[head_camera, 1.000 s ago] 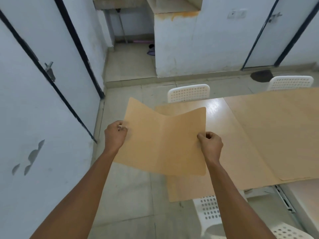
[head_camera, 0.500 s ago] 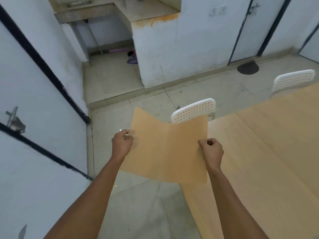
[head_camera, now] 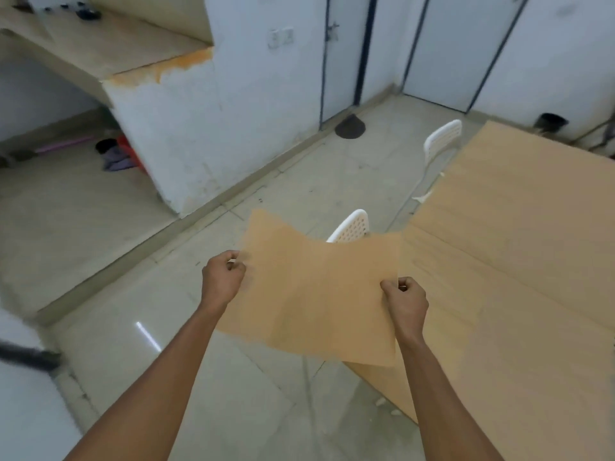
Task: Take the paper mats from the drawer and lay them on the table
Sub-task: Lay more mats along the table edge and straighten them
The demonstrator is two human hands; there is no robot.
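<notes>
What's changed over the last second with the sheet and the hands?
The view swung left, so the table slid right in frame. Nothing was let go: the left hand and right hand still pinch the paper mat by its side edges, held in the air by the table's corner.

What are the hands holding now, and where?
One paper mat, in the air: left hand pinches its left edge, right hand its right edge.
</notes>
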